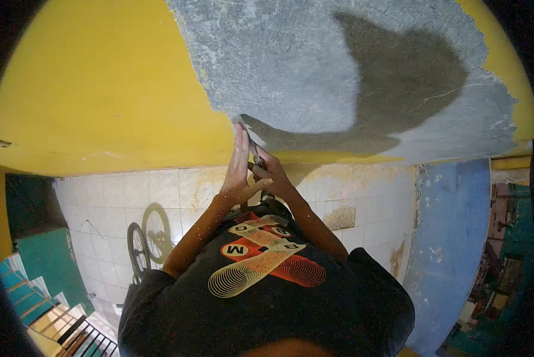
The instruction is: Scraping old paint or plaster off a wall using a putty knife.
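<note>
A yellow painted wall [115,89] fills the upper view, with a large rough grey patch [267,67] bordered by ragged paint edges. My right hand [273,172] is closed around the handle of a flat scraper-like tool [240,119], whose tip meets the wall at the lower left edge of the grey patch. My left hand [238,172] lies against the tool's flat end, fingers straight and close together, thumb spread towards my right hand. Pale dust marks its fingers. The fingers partly hide the tool, so its exact kind cannot be told.
White tiles [106,192] with yellowish debris along the wall's foot lie below. A bicycle wheel [137,250] stands left of my body. Stairs with railings [66,325] are at lower left, a green panel [48,263] above them. A worn blue surface [445,241] and cluttered objects [499,290] are at right.
</note>
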`<act>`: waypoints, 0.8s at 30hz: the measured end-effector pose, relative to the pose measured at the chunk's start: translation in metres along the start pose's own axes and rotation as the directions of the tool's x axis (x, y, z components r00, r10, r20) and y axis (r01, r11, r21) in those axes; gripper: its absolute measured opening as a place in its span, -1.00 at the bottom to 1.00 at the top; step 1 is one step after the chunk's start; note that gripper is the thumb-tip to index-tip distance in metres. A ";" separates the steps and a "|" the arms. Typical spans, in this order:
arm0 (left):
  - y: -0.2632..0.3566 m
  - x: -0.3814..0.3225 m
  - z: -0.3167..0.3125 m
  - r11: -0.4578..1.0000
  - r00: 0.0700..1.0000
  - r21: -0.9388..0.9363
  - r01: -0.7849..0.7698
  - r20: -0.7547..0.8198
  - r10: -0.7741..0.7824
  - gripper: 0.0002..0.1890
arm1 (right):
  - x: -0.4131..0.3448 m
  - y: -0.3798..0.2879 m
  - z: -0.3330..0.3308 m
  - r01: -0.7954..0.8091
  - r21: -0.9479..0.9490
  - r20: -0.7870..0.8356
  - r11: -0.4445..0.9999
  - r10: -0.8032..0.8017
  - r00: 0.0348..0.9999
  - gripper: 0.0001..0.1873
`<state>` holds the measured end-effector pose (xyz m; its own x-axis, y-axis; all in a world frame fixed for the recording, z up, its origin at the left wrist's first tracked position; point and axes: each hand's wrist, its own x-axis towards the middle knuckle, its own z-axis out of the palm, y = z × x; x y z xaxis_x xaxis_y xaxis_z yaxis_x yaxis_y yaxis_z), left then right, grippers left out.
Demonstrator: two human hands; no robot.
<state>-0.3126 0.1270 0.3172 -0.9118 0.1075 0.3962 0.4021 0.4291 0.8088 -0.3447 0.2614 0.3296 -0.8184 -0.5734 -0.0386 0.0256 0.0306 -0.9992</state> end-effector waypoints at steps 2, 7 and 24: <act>0.001 0.001 -0.003 0.998 0.994 0.053 -0.032 0.103 0.026 0.17 | -0.006 0.003 -0.009 -0.075 0.049 -0.009 0.996 0.075 0.997 -0.39; 0.005 0.001 -0.007 0.999 0.999 -0.001 0.038 -0.013 -0.038 0.23 | 0.007 -0.002 -0.012 0.055 -0.146 0.015 0.988 -0.053 0.998 -0.44; 0.005 0.003 -0.019 0.997 0.999 -0.067 -0.046 0.007 0.047 0.21 | 0.000 -0.022 0.012 -0.140 0.048 -0.058 0.989 0.143 0.988 -0.51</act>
<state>-0.3119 0.1129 0.3306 -0.8926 0.1340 0.4305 0.4484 0.3630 0.8168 -0.3385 0.2504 0.3510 -0.8382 -0.5149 -0.1800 0.1672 0.0716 -0.9833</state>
